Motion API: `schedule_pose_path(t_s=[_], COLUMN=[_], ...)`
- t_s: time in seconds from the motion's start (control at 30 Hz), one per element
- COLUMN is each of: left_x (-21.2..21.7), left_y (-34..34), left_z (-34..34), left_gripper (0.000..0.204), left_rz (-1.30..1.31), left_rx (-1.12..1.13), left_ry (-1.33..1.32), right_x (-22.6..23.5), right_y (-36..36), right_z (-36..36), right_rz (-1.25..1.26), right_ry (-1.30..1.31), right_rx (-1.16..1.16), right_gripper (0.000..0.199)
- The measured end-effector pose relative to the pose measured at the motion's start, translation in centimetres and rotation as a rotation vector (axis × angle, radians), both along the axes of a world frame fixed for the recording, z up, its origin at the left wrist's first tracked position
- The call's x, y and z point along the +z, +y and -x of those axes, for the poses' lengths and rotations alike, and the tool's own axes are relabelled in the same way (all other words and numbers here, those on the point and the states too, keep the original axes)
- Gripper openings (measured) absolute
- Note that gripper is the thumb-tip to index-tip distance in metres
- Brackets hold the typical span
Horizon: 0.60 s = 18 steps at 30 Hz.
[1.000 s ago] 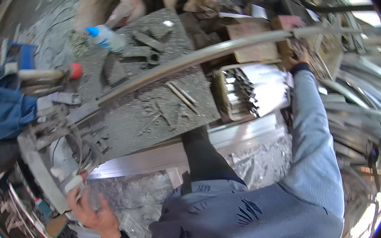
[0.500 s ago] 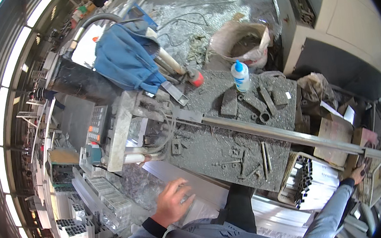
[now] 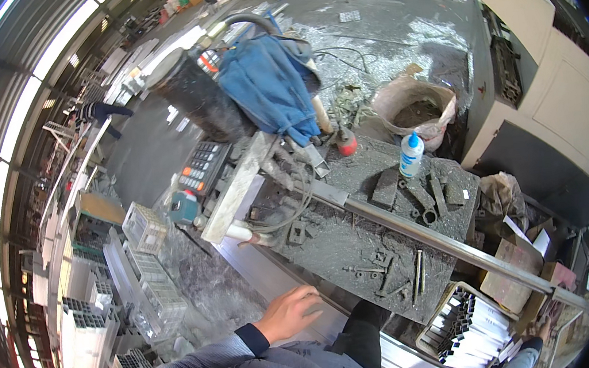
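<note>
Long metal bar (image 3: 456, 245) lies across the gritty worktop (image 3: 361, 249).
The right hand (image 3: 547, 326) is at its far end, grip unclear; the left hand (image 3: 288, 313), fingers loosely spread, rests empty near the edge. Steadying both ends would keep the bar level.

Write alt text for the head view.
A person's left hand rests open on a pale aluminium profile beside a dusty grey metal workbench; the right hand, far right, holds a long metal bar's end. A blue cloth drapes the machine behind.
</note>
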<state>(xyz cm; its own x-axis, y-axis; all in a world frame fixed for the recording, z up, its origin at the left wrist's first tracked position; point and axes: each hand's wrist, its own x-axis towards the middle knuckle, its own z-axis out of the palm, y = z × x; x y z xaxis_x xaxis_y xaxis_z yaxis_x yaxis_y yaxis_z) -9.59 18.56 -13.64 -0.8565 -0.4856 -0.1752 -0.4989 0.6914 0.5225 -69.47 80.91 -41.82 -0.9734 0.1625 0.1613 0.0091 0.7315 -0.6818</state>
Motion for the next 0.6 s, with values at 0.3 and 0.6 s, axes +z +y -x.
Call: schedule_pose_path(t_s=[0.3, 0.6], left_x=[-0.9, -2.0], left_y=[0.2, 0.7], left_z=[-2.7, -3.5], left_gripper=[0.028, 0.029], left_rz=[-0.013, -0.050], left_rx=[0.036, 0.046], left_ry=[-0.051, -0.035], right_x=[2.2, 2.3], right_y=[-4.0, -4.1], right_z=[-1.3, 2.4], right_rz=[-0.472, -0.338], right_ry=[-0.218, -0.264], right_rx=[-0.338, 0.068], right_gripper=[0.057, 0.046])
